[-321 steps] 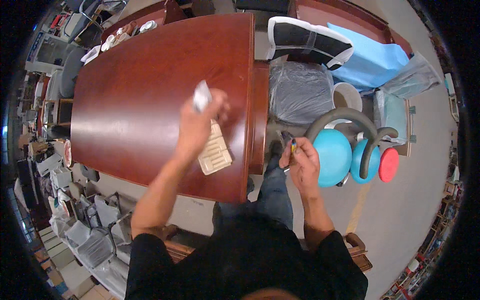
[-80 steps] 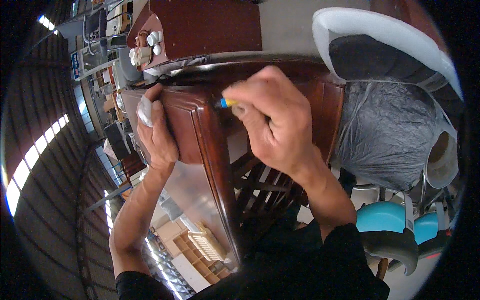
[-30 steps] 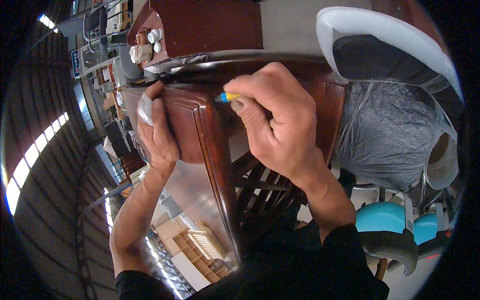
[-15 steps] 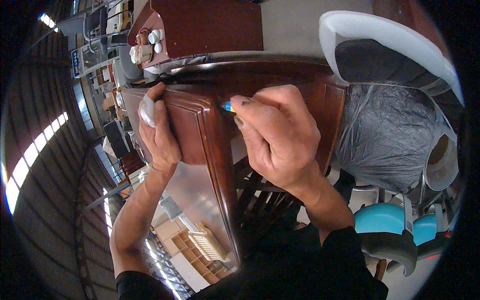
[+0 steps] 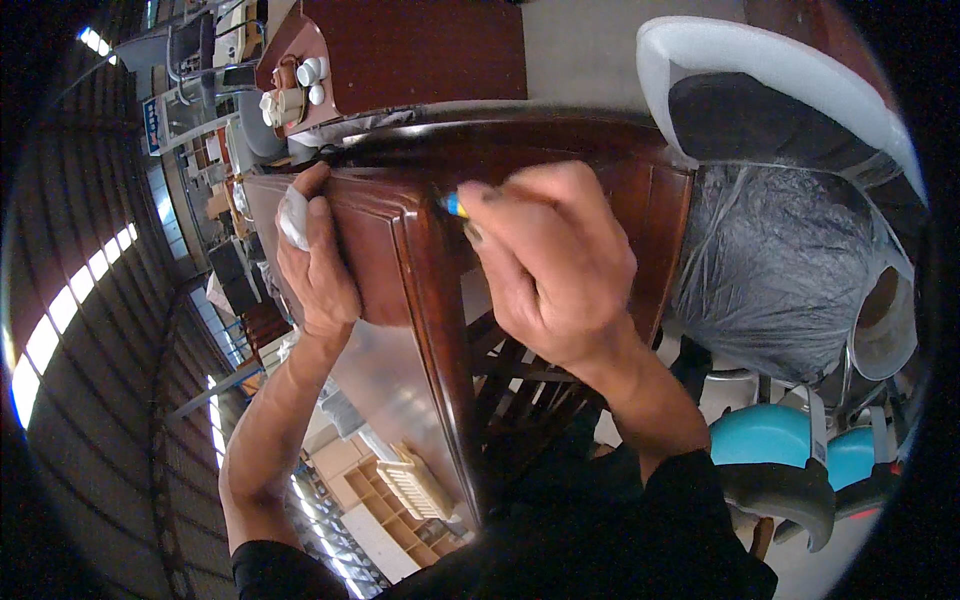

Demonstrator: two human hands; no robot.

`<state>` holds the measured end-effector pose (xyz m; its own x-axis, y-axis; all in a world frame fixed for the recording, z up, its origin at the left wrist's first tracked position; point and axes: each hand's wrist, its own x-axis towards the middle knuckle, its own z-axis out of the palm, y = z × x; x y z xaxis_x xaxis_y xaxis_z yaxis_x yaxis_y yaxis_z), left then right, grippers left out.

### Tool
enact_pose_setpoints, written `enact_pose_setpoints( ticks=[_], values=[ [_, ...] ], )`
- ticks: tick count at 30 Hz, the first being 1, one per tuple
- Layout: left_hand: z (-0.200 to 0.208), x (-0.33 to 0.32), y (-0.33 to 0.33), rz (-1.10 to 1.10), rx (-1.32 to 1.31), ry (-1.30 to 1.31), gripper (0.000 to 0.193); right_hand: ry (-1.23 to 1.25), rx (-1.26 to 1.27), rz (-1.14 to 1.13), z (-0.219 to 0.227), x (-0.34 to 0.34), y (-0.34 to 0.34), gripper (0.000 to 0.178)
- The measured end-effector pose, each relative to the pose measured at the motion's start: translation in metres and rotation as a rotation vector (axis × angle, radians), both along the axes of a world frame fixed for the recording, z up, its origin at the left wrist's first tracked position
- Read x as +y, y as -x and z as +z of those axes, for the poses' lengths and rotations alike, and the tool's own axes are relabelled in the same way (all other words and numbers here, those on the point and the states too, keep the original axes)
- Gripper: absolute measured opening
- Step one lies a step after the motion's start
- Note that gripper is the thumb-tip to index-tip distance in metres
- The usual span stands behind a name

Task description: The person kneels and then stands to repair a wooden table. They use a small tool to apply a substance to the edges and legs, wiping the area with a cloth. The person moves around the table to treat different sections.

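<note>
Working at the moulded corner (image 5: 408,212) of the dark red-brown tabletop (image 5: 370,275), just above the middle of the view, the right hand (image 5: 555,262) sits towards two o'clock with its grip clenched on a slim yellow-and-blue pen (image 5: 459,206). The pen points to nine o'clock, its dark tip right by the edge; whether it touches the wood, I cannot tell. Towards ten o'clock the left hand (image 5: 322,255) lies along the top face, its grip grasping a white wad (image 5: 294,220) tucked against the fingers, clear of the corner.

As for progress, I judge the work to be under way rather than finished: the pen is uncapped at the corner, and neither it nor the wad has been set down. The top face nearest the left hand looks smooth and glossy. How much of the corner has been gone over cannot be told, since the spot by the tip is dark and small. The long moulded edge (image 5: 438,320) running down towards six o'clock has neither hand on it. At three o'clock stands a plastic-wrapped chair seat (image 5: 770,270), well apart from the pen.
</note>
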<state>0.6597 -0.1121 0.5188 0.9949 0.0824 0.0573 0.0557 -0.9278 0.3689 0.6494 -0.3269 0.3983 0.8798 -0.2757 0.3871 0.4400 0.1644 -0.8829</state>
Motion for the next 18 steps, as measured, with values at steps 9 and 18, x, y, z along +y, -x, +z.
enact_pose_setpoints(
  ticks=[9, 18],
  values=[
    [0.002, -0.010, -0.003, -0.025, 0.000, -0.071, 0.045, -0.047, 0.021, -0.013, -0.002, 0.006, 0.011, 0.034],
    [0.000, -0.005, 0.000, 0.019, 0.003, 0.036, 0.046, -0.084, 0.020, -0.011, -0.001, 0.005, 0.012, 0.033]
  ],
)
